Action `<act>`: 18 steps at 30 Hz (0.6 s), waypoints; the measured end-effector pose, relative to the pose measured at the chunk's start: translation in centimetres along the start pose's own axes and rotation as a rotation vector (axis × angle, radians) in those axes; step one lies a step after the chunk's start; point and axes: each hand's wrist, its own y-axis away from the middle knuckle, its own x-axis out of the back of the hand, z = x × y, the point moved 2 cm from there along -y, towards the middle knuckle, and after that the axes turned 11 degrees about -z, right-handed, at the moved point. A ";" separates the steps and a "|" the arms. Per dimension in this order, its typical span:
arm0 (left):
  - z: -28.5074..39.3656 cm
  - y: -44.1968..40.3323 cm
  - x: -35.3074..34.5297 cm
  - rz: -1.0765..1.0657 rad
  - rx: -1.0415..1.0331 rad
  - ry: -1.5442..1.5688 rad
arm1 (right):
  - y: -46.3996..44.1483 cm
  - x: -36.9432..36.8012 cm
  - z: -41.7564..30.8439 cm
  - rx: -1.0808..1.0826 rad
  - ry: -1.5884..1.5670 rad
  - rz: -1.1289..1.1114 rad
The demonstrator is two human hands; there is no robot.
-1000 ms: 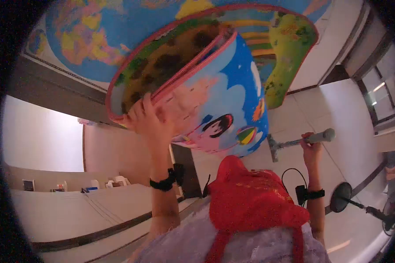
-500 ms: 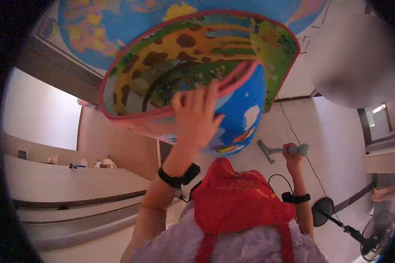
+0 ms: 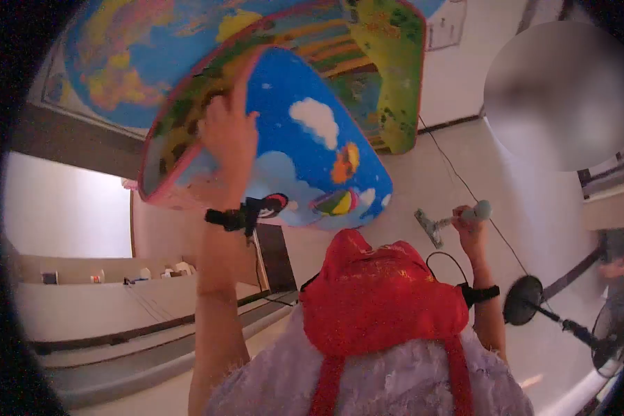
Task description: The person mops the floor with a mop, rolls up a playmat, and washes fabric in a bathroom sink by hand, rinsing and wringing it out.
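Note:
My left hand holds the pink-bordered edge of a folded printed mat, with its fingers over the inner side. Blue sky, white clouds and a striped ball show on the folded part; green and brown animal patterns cover the other side. Over at the right, my right hand is closed around the handle of a pale grey-green tool with a T-shaped head, apart from the mat. Both wrists wear black bands.
Behind the mat lies a blue map-like surface. A long shelf with small items runs along the left. At the right are a black round-based stand, a thin cable and a fan. A red bag hangs on my front.
Since half a second ago my left hand has moved left and up, pulling the folded edge over and exposing more blue. The right hand keeps its hold, slightly higher. The view shifted slightly.

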 end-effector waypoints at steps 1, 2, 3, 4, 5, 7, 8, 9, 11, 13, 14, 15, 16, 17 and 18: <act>-1.2 -1.1 -0.8 0.001 0.039 -0.014 | -0.1 -0.3 -1.3 -0.026 -0.039 -0.006; -1.8 -1.8 -0.7 0.016 0.079 -0.051 | 0.1 0.0 -1.9 -0.052 -0.081 -0.008; -2.5 -2.4 -0.7 0.032 0.121 -0.087 | 0.0 -0.2 -1.4 -0.037 -0.125 0.005; -2.7 -2.9 -0.6 0.046 0.165 -0.124 | -0.1 -0.7 -0.4 -0.022 -0.168 0.015; -2.5 -3.2 -0.7 0.027 0.172 -0.122 | -0.3 -1.1 -1.0 -0.001 -0.210 0.019; -2.2 -3.6 -0.6 -0.014 0.196 -0.124 | 0.1 -1.0 -2.4 -0.085 -0.220 0.011; -1.8 -3.8 -1.0 0.023 0.165 -0.156 | 0.1 -0.9 -3.5 -0.125 -0.225 0.002; -0.4 -3.0 -1.5 0.065 0.137 -0.191 | 1.0 -0.4 -2.8 -0.109 -0.267 0.030; 1.4 -3.9 -2.2 0.101 0.107 -0.210 | 1.2 0.0 -2.6 -0.076 -0.352 0.086; 2.1 -4.9 -2.8 0.081 0.109 -0.179 | 1.6 0.2 -4.5 -0.103 -0.187 0.052; 2.1 -5.4 -3.0 0.076 0.109 -0.156 | 1.7 0.3 -5.3 -0.116 -0.104 0.033; 1.9 -5.7 -3.2 0.071 0.110 -0.135 | 2.0 0.1 -5.7 -0.107 -0.114 0.035; 2.0 -5.6 -3.5 0.065 0.106 -0.114 | 2.5 -0.1 -5.7 -0.101 -0.127 0.039; 1.8 -5.6 -3.6 0.049 0.094 -0.105 | 2.9 -0.4 -5.7 -0.095 -0.138 0.043; 1.7 -5.6 -3.7 0.033 0.083 -0.096 | 3.2 -0.5 -5.3 -0.120 -0.149 0.046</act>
